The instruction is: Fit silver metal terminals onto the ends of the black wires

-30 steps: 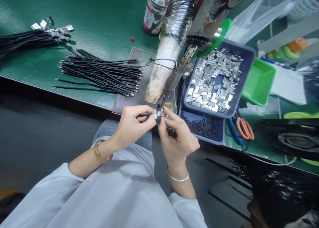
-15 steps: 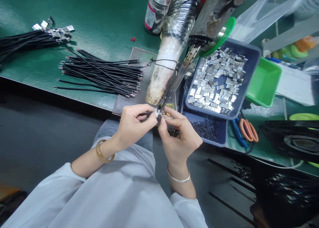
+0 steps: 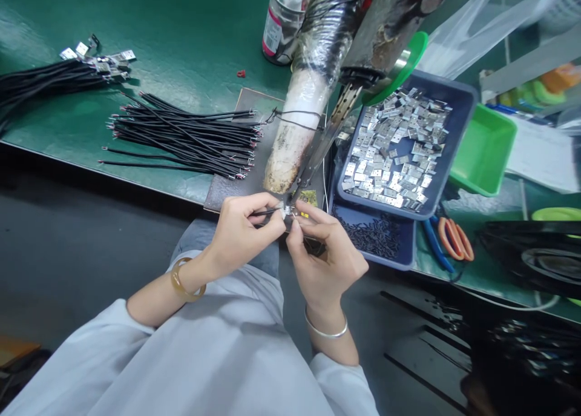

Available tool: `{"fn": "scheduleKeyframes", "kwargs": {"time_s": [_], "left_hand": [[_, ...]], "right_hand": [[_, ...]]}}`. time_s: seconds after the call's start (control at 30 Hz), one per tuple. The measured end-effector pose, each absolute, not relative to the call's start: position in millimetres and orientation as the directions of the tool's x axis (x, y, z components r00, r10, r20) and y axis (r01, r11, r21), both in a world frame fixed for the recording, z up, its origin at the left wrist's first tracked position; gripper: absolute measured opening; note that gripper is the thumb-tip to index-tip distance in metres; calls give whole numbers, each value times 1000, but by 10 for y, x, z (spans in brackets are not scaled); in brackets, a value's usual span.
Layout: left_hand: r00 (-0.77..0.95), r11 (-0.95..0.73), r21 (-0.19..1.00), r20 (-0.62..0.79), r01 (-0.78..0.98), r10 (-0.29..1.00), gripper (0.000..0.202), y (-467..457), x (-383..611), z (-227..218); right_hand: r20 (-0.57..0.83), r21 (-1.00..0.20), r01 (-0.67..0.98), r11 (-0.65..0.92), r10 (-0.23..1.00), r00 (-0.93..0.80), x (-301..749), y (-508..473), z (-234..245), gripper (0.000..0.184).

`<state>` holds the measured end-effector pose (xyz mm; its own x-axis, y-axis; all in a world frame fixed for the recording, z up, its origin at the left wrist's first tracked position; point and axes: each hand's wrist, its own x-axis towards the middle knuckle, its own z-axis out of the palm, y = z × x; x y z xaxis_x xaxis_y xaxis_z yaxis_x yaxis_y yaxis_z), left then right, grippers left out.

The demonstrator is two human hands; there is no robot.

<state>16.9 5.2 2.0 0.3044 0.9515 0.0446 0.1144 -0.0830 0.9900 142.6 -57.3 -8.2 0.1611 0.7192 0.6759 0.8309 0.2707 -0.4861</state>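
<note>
My left hand (image 3: pixel 240 231) pinches the end of a thin black wire (image 3: pixel 265 212) at the table's front edge. My right hand (image 3: pixel 324 252) pinches a small silver metal connector (image 3: pixel 290 211) against that wire end. Both hands meet just under the tip of a soldering iron (image 3: pixel 313 161), which slants down from a taped, wrapped handle (image 3: pixel 308 95). A small yellow pad (image 3: pixel 308 197) lies beside the tip. The joint itself is mostly hidden by my fingertips.
A bundle of black wires (image 3: pixel 181 137) lies left of the iron; wires with connectors fitted (image 3: pixel 54 74) lie at far left. A blue tray (image 3: pixel 458 110) of silver connectors sits right, above a tray of black sleeves (image 3: pixel 376 234). Green bin (image 3: pixel 481 149), orange-handled cutters (image 3: pixel 449 237), jar (image 3: pixel 284 22).
My hands stay pinched together at the iron's tip, with only slight finger shifts. The view has drifted a little.
</note>
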Motion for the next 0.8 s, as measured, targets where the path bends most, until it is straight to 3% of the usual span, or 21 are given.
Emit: {"fn": "scheduleKeyframes", "kwargs": {"time_s": [0.27,0.53,0.8], "left_hand": [[320,-46,998,31,41,947,8,47,182,18],[305,-105,994,93,21,948,11,43,194,61],[349,3,998,-25,62,937,9,13,165,3]], "right_hand": [[677,-532,790,306,715,178,1445,-547,-85,20],[689,-491,818,299,708,155,1443,-560,-31,18],[675,-461,838,292,728,118,1448,-588,-40,19]]}}
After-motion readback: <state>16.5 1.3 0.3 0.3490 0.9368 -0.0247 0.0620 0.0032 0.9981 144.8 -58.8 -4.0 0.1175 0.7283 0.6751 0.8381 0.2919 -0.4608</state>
